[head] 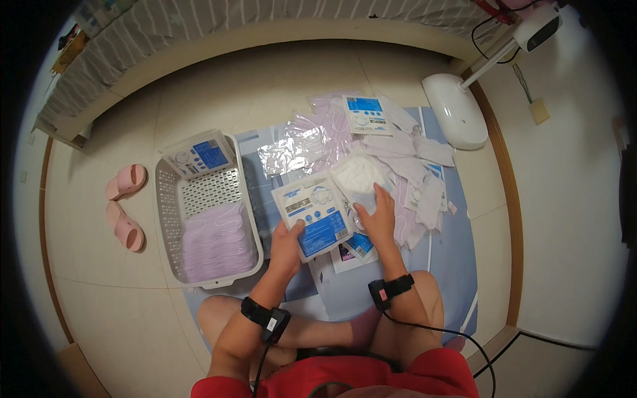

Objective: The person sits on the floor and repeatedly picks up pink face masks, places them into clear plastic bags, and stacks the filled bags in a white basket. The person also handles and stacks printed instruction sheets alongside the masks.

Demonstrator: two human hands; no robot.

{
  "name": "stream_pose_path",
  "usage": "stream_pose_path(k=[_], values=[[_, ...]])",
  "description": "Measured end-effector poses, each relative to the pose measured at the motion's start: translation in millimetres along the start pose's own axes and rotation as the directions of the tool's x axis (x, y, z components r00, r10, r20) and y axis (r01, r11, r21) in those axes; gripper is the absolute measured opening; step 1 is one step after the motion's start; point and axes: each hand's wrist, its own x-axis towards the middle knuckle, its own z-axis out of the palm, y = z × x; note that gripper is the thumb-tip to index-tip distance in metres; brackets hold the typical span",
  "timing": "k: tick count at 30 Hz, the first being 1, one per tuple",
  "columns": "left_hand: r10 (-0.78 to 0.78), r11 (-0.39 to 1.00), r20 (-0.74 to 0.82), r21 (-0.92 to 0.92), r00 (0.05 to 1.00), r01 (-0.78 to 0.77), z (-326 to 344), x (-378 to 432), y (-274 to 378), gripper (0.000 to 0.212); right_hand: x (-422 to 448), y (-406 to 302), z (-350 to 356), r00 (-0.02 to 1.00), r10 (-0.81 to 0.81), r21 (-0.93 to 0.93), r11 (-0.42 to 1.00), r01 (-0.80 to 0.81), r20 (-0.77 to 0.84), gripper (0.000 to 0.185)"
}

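My left hand (287, 247) grips the lower left edge of a blue and white printed mask packet (314, 215), thumb on its face. To its right, my right hand (379, 214) has thumb and fingers at a white cup-shaped mask (359, 174) in clear wrapping. Beyond them spreads a pile of lilac face masks (398, 149), with another printed packet (367, 115) on top and shiny clear plastic wrapping (293, 151) at its left. The white plastic basket (256, 239) at left holds a stack of lilac masks (217, 244) near me and upright printed packets (199, 155) at its far end.
A blue mat (453, 268) lies under the pile on the tiled floor. Pink slippers (127, 181) are left of the basket. A white appliance base (455, 112) with a pole stands at the far right by the wall. A bed frame (298, 31) borders the far side.
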Motion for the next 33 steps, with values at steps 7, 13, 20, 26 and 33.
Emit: stream_pose_path(k=[7, 13, 20, 26, 33], values=[[-0.069, 0.993, -0.082, -0.101, 0.994, 0.061, -17, 0, -24, 0.032, 6, 30, 31, 0.992, -0.121, -0.418, 0.9, 0.122, 0.028, 0.07], [-0.06, 0.991, -0.021, -0.125, 0.998, 0.057, -23, 27, -20, 0.031, 12, 37, 10, 0.968, -0.238, -0.328, 0.911, 0.252, 0.082, 0.051], [-0.012, 0.993, -0.013, -0.12, 1.0, 0.011, -26, 31, -9, 0.029, 5, -15, -41, 0.973, 0.229, 0.59, 0.79, -0.168, -0.029, 0.031], [-0.02, 0.983, 0.076, -0.181, 0.997, 0.033, -18, 25, 1, 0.033, -12, -56, -40, 0.876, 0.318, 0.84, 0.296, -0.455, 0.362, 0.03], [-0.026, 0.956, 0.185, -0.283, 0.982, 0.079, -18, 24, -3, 0.035, -29, -51, -14, 0.829, 0.311, 0.74, 0.378, -0.556, 0.464, 0.033]])
